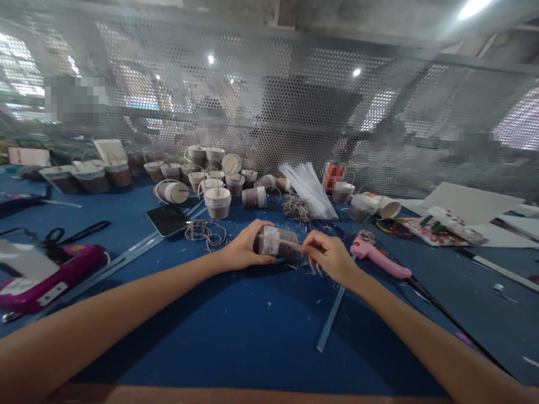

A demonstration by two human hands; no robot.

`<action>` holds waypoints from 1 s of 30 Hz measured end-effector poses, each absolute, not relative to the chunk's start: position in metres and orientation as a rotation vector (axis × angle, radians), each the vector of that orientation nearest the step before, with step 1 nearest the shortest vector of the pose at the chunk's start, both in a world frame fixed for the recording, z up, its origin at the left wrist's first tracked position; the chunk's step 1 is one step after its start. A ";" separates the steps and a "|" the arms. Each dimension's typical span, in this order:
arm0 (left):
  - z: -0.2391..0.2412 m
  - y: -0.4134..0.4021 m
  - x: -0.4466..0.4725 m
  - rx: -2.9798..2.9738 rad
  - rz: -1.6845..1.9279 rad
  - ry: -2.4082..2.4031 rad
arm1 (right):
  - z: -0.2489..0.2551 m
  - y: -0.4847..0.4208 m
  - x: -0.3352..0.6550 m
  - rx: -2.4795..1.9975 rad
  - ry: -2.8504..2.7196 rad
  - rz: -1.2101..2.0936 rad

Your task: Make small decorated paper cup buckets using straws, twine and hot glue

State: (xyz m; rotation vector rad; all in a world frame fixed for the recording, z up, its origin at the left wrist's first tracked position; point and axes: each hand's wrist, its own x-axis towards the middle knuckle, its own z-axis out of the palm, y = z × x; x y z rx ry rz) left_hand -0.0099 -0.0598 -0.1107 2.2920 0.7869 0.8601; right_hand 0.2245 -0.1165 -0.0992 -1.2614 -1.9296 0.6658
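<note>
My left hand (242, 249) is wrapped round a small paper cup (275, 242) lying on its side, brown with a pale band, held just above the blue table (252, 331). My right hand (330, 255) is pinched closed on a thin pale strip (281, 241) that runs across the cup's side. The two hands nearly touch at the cup. A coil of twine (206, 231) lies just left of my left hand.
Several finished cups with handles (217, 179) stand at the back by a perforated metal screen (295, 106). A pink glue gun (379, 258) lies right of my hands, a bundle of clear glue sticks (309, 191) behind. A phone (167, 219), scissors (71, 233) and another pink tool (46, 275) lie left.
</note>
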 end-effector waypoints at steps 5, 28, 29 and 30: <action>-0.108 -0.063 -0.010 2.342 0.842 0.768 | -0.099 -0.119 0.218 -1.354 -2.096 0.470; -0.104 -0.065 -0.010 2.491 0.896 0.676 | -0.096 -0.119 0.220 -1.422 -2.076 0.559; -0.105 -0.064 -0.010 2.491 0.901 0.669 | -0.097 -0.119 0.221 -1.432 -2.070 0.577; -0.105 -0.064 -0.010 2.488 0.906 0.665 | -0.099 -0.118 0.221 -1.430 -2.067 0.590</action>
